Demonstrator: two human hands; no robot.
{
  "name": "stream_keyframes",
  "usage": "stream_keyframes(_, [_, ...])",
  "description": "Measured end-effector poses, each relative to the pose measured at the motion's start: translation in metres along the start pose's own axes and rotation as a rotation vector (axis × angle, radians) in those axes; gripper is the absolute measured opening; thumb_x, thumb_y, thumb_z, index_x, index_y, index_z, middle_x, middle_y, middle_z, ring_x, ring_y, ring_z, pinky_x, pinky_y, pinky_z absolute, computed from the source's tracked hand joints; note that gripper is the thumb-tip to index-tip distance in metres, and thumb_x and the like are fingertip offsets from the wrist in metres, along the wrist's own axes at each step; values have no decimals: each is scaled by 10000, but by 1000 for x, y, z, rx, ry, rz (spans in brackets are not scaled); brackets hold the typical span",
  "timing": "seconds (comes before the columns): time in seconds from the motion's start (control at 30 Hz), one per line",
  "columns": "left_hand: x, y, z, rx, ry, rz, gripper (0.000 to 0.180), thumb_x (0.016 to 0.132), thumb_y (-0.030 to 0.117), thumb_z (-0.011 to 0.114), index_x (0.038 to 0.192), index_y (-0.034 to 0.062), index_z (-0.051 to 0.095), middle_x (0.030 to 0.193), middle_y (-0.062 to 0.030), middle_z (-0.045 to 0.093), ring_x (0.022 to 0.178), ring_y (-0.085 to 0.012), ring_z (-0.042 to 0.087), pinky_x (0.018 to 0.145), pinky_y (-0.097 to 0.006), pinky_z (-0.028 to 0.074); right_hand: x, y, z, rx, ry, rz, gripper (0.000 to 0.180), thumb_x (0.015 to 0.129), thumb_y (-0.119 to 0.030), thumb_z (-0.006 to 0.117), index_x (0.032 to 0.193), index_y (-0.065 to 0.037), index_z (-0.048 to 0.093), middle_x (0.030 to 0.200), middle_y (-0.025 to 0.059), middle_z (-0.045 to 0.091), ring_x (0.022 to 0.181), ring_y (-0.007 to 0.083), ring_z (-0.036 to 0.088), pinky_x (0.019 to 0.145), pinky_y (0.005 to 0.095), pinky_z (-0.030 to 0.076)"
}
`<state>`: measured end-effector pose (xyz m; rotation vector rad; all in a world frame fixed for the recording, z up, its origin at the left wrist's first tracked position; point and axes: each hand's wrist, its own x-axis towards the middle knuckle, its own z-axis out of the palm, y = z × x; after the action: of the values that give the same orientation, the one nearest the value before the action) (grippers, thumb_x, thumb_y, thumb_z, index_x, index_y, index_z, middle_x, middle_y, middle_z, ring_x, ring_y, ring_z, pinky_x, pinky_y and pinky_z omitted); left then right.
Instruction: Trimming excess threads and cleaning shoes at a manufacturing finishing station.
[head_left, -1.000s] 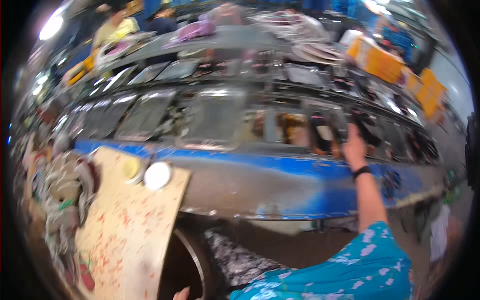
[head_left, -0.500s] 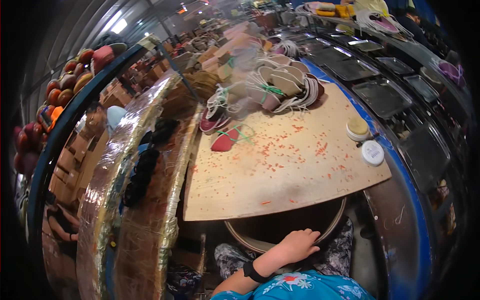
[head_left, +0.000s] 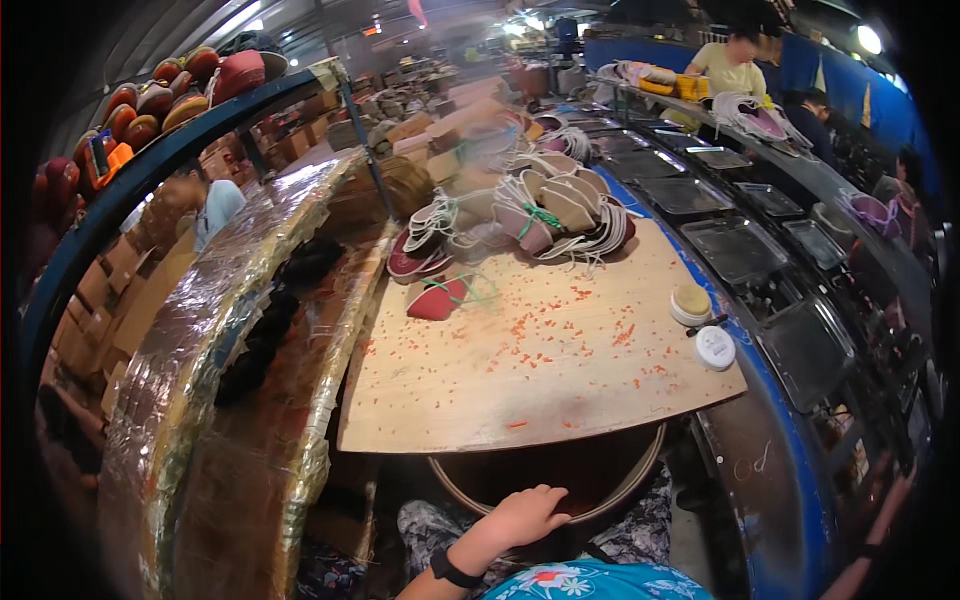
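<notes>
My left hand (head_left: 528,514), wearing a black wristband, lies over the near rim of a round drum (head_left: 465,497) in front of my lap. Its fingers are loosely spread and hold nothing. At the lower right edge, a blurred, dim forearm with a dark band, seemingly my right arm, reaches outward; the fingers of my right hand (head_left: 906,478) cannot be made out. Beyond the drum is a pale wooden board (head_left: 470,395) strewn with orange scraps. On it rest a red fabric piece (head_left: 433,302) with green cord and bundled shoe uppers (head_left: 570,195) tied with white and green cords.
An open tub (head_left: 690,303) and a white round lid (head_left: 715,348) sit at the board's right edge. Plastic-wrapped shelving (head_left: 170,400) stands left, under a rack of shoe forms (head_left: 185,95). Dark trays (head_left: 735,248) line the right. Other people (head_left: 728,66) are farther back.
The whole view has shifted, so the board and my left hand appear farther left. A forearm has come into view at the lower right. My left hand stays at the drum's rim.
</notes>
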<state>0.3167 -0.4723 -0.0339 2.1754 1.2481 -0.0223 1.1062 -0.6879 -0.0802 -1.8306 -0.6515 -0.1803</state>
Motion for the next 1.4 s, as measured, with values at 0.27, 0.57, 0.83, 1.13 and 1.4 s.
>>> stream_keyframes(0.27, [7, -48, 20, -835, 187, 57, 548, 895, 219, 525, 1355, 8, 314, 1208, -168, 515, 1001, -232, 572, 836, -319, 474, -296, -386, 213, -114, -470, -622, 661, 617, -138, 702, 1234, -51, 484, 1118, 182, 564, 983, 344, 579, 857, 402, 469])
stream_keyframes(0.57, [-9, -116, 45, -1411, 711, -296, 644, 901, 218, 549, 1395, -8, 203, 1296, -170, 411, 1128, -238, 461, 957, -314, 378, -513, -421, 320, 329, -1597, -1046, 721, 696, -90, 643, 1352, -130, 346, 906, 116, 593, 794, 291, 617, 628, 381, 522])
stream_keyframes(0.83, [-36, -153, 66, -22, 941, -210, 444, 874, 104, 523, 1288, -8, 407, 1211, -161, 492, 1062, -182, 504, 867, -308, 439, -480, -413, 315, 380, -1445, -596, 657, 707, -110, 665, 1311, -106, 408, 976, 131, 602, 813, 269, 625, 693, 345, 519])
stream_keyframes(1.13, [1, -76, -2, 82, 426, -500, 397, 815, 365, 583, 778, -30, 594, 786, -214, 622, 751, -395, 616, 677, -444, 497, -433, -359, 313, 425, -1559, 582, 467, 809, -63, 617, 1235, -5, 434, 753, 76, 607, 505, 102, 573, 403, 199, 433])
stream_keyframes(1.4, [-47, -115, 3, -858, 659, -357, 186, 871, 112, 487, 850, -25, 611, 743, -110, 626, 710, -203, 616, 623, -320, 485, -423, -341, 321, 614, -1607, 749, 362, 873, -197, 538, 1192, -38, 473, 689, 56, 574, 438, 95, 511, 358, 199, 362])
